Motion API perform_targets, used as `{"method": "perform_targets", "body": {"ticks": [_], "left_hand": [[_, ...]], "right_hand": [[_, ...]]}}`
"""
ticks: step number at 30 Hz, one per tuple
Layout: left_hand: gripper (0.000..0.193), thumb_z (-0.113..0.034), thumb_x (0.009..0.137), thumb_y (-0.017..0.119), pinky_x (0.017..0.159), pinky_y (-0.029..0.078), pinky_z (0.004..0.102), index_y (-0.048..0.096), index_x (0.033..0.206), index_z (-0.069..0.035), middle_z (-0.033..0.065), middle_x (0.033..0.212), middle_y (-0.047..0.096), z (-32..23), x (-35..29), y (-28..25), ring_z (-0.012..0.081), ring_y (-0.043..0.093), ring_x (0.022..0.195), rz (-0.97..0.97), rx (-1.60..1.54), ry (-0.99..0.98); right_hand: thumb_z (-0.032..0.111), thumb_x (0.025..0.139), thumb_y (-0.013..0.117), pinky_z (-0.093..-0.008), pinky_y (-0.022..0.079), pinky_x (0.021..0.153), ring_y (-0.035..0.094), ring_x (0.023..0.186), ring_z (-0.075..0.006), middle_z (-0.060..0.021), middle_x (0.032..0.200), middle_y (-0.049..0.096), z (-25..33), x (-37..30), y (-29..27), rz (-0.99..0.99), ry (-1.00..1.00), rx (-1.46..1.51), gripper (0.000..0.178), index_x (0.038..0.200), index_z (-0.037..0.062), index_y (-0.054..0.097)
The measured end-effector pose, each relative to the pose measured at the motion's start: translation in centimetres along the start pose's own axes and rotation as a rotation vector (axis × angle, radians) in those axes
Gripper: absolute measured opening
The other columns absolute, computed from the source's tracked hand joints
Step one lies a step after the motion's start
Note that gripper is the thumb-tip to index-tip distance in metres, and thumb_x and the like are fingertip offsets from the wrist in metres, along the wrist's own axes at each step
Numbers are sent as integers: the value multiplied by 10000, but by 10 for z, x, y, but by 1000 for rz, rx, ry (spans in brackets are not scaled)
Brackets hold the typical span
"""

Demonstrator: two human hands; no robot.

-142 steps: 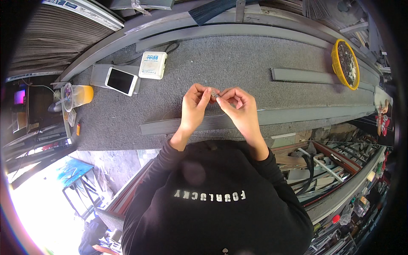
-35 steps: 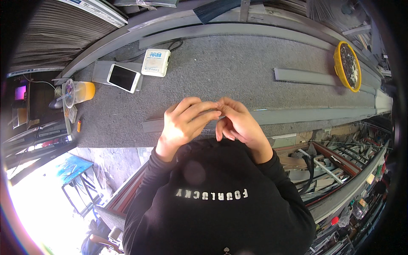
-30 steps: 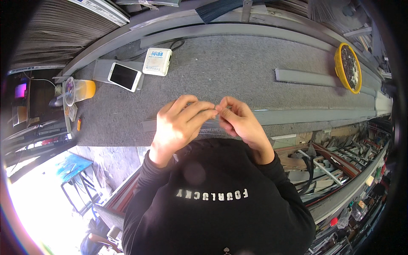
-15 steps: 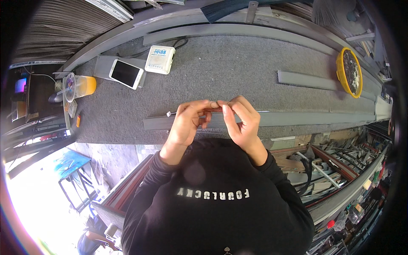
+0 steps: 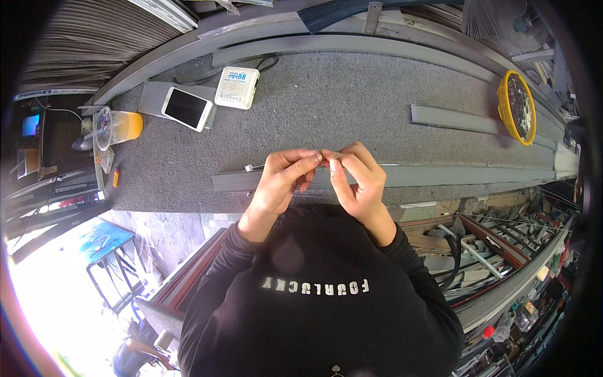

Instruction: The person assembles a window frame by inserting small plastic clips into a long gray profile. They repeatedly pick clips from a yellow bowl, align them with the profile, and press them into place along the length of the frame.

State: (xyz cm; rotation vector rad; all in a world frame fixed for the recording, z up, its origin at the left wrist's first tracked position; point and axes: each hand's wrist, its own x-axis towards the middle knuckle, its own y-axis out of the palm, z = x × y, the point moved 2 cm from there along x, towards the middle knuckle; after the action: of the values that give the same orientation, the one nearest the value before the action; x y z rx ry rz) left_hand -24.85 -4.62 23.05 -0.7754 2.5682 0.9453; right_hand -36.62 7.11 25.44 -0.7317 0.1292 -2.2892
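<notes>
My left hand (image 5: 280,181) and my right hand (image 5: 360,182) meet fingertip to fingertip above the near part of the grey work surface. Thumb and forefinger are pinched together on each hand. Whatever lies between them is too small and thin to make out. A small white piece (image 5: 249,168) with a thin line running toward my left hand shows just left of that hand. Beneath both hands lies a long grey slatted strip (image 5: 452,176), partly hidden by them.
On the carpeted bench (image 5: 301,113) lie a white phone (image 5: 187,109), a white square box (image 5: 237,88) with a dark cable, and a shorter grey strip (image 5: 458,118). A yellow basket (image 5: 501,107) holds small dark pieces at right. At left stands a clear-and-orange cup (image 5: 130,126).
My left thumb has moved up against the forefinger, closing the pinch more tightly. My right hand has barely shifted.
</notes>
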Motion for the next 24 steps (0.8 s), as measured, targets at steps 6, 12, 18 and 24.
{"method": "perform_targets", "body": {"ticks": [6,12,18,24], "left_hand": [[198,-136,948,661,516,429,185,689,1021,46,70,871,711,-6,0,-3,52,554,641,-121,201,137],[94,-22,890,671,597,495,207,684,938,58,84,858,712,-23,-6,-1,74,636,713,-337,633,393],[140,6,768,738,629,515,226,724,903,-29,61,888,729,-39,-4,9,100,683,764,-317,1091,640],[210,-62,764,777,639,558,292,732,966,-97,20,1017,708,-45,-1,18,189,710,820,-128,1236,826]], "right_hand": [[30,856,716,-291,457,583,579,657,-174,-93,778,622,-1,-4,-4,9,186,-2,78,917,-10,689],[77,891,712,-262,463,562,593,646,-107,-78,810,673,-7,-9,-4,-18,354,174,104,951,-3,685],[96,858,744,-253,458,566,588,628,-110,-76,951,669,-1,3,-15,127,408,-16,143,970,18,701],[77,846,750,-246,460,577,568,618,-93,-80,1044,655,3,10,-7,177,275,24,125,955,24,720]]}}
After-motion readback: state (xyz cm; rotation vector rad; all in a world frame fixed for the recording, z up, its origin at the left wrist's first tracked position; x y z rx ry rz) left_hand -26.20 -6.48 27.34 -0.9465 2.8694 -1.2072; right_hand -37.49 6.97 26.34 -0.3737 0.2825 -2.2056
